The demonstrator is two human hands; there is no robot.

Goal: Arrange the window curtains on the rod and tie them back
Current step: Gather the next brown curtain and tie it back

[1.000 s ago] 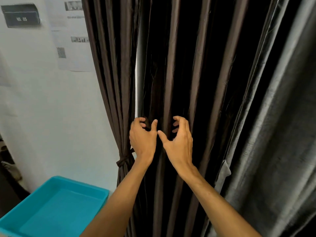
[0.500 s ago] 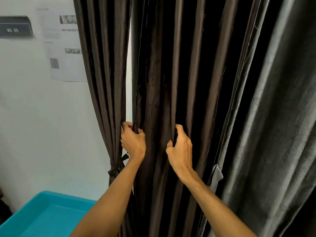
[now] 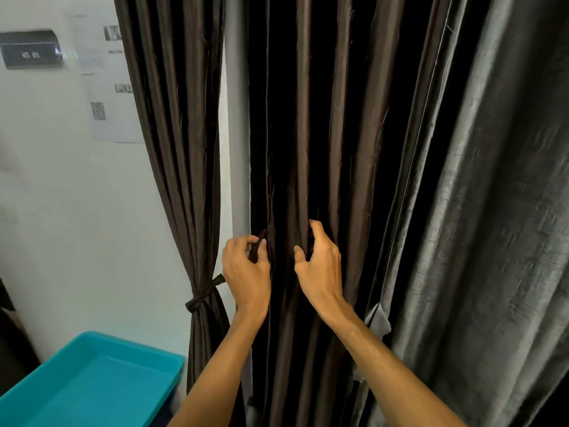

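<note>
A loose brown curtain [image 3: 338, 118] hangs down the middle of the frame from top edge to bottom. Just below centre, the person's left hand [image 3: 246, 272] pinches the curtain's left edge between thumb and curled fingers. The right hand [image 3: 321, 272], close beside it, has its fingers hooked round one fold, thumb resting on the front. Further left a second curtain [image 3: 175, 149] is gathered in by a tie [image 3: 203, 295]. A grey curtain [image 3: 492, 211] fills the right side. A blue tray [image 3: 92, 380] sits at lower left, and a dark sign [image 3: 30, 52] and papers [image 3: 114, 118] are on the wall [image 3: 77, 211] at upper left.
</note>
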